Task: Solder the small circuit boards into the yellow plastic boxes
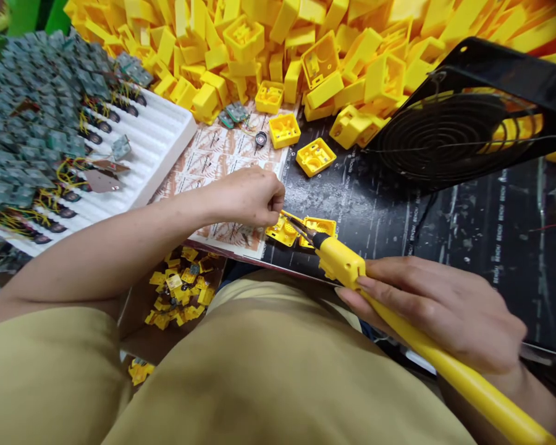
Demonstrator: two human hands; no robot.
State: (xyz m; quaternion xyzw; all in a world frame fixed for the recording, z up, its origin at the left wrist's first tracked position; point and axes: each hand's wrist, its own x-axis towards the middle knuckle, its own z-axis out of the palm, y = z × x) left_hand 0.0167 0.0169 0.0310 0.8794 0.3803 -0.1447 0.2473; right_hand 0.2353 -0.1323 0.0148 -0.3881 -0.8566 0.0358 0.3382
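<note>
My right hand (pixel 440 309) is wrapped round a yellow soldering iron (pixel 343 259), whose dark metal tip points left. That tip is over a pair of small yellow plastic housing halves (pixel 319 230) at the table's front edge. Just above the left half, my left hand (pixel 252 196) is closed, its fingertips pinched close to the tip. A thin yellow strand shows by those fingertips, but what they hold is mostly hidden. Beyond the left hand are several open yellow housings (pixel 315 157), a small round speaker (pixel 260 139) and green circuit boards (pixel 234 114).
A large heap of yellow housings (pixel 208 99) spans the back. On the left, a white foam tray (pixel 167 133) carries many wired circuit boards (pixel 32 111). A black fan (pixel 445 136) stands back right on the black tabletop (pixel 467 241). Below, a cardboard box (pixel 139 321) contains yellow parts.
</note>
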